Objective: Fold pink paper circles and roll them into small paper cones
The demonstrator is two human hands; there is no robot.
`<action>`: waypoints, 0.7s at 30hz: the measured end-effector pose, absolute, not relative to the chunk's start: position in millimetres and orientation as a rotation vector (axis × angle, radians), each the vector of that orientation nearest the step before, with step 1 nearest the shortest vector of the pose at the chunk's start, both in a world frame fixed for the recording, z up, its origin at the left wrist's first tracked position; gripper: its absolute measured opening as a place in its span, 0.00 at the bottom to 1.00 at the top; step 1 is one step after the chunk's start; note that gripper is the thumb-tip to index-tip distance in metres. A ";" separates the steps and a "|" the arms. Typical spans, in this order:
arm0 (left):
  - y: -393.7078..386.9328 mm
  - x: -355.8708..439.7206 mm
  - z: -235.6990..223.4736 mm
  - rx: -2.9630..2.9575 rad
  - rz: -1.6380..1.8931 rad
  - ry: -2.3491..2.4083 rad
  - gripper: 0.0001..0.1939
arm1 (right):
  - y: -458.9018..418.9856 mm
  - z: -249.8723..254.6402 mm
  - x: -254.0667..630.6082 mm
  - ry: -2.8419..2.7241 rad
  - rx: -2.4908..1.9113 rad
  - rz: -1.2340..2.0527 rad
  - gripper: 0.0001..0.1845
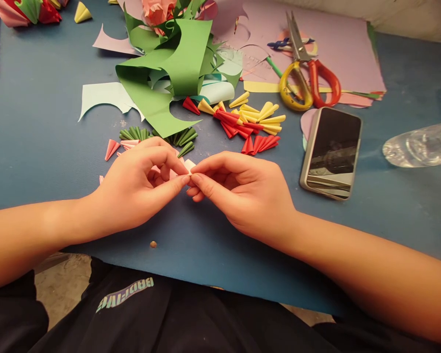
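Note:
Near the table's front edge, my left hand [139, 179] and my right hand [242, 189] meet fingertip to fingertip. Both pinch a small pale pink piece of paper [190, 164], mostly hidden by the fingers. Just behind my left hand lie dark green paper cones [185, 137] and pink paper cones [111, 149], partly covered by it. Red paper cones [260, 144] and yellow paper cones [266, 115] are heaped beyond my right hand.
Green paper scraps [189, 59] pile up at the back. Scissors [299, 63] rest on pink paper sheets [345, 54]. A phone [331, 152] and a clear plastic bottle [422, 144] lie at the right on the blue table [40, 127].

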State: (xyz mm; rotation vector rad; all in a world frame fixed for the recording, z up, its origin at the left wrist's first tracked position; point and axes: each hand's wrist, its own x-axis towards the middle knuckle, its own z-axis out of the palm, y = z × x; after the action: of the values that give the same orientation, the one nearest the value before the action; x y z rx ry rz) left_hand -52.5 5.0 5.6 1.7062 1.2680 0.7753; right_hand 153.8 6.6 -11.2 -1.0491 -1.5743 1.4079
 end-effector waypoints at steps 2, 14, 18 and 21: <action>5.0 -52.6 6.5 1.734 0.787 1.266 0.05 | 6.5 -11.0 154.2 -1.622 -1.030 1.361 0.01; 3.4 -52.7 7.3 1.699 0.749 1.135 0.05 | 10.6 -17.7 159.0 -1.770 -0.817 1.117 0.10; 4.0 -52.6 7.4 1.723 0.760 1.133 0.05 | 8.9 -15.1 158.6 -1.747 -0.927 1.062 0.05; 4.5 -52.8 7.7 1.751 0.751 1.137 0.05 | 7.8 -11.0 158.3 -1.777 -1.007 1.005 0.04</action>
State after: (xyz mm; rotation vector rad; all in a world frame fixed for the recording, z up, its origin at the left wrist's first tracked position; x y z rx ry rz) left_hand -52.8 4.5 7.7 1.7509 1.1369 0.7508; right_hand 158.3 7.8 -11.0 -1.0070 -1.7773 1.0053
